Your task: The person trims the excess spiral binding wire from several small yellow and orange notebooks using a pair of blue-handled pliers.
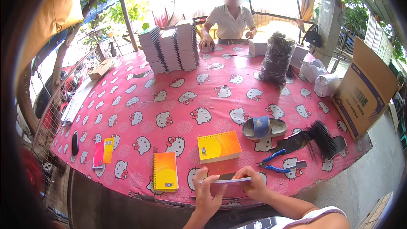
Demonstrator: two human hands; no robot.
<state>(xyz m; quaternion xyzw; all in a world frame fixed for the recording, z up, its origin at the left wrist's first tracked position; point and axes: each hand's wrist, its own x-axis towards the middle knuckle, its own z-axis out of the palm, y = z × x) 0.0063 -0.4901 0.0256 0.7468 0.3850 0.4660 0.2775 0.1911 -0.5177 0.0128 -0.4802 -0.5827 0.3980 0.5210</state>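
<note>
Near the table's front edge, my left hand (207, 193) and my right hand (253, 183) grip the two ends of a thin notepad (231, 181). It is tilted so mostly its pale edge shows. Just beyond lies a stack of orange-and-yellow spiral notebooks (219, 146). Left of my hands is another orange-and-yellow notebook pile (165, 170), with its spiral along the left side. To the right of my right hand lie blue-handled cutters (275, 161), their handles spread. A bundle of black spiral binding coils (323, 140) rests farther right.
A blue slipper (263, 127) lies on the pink patterned tablecloth (169, 97). Tall notebook stacks (169, 51) and a bag of black coils (277, 59) stand farther back. An open cardboard box (364, 93) is at right. Another person (231, 21) sits across the table.
</note>
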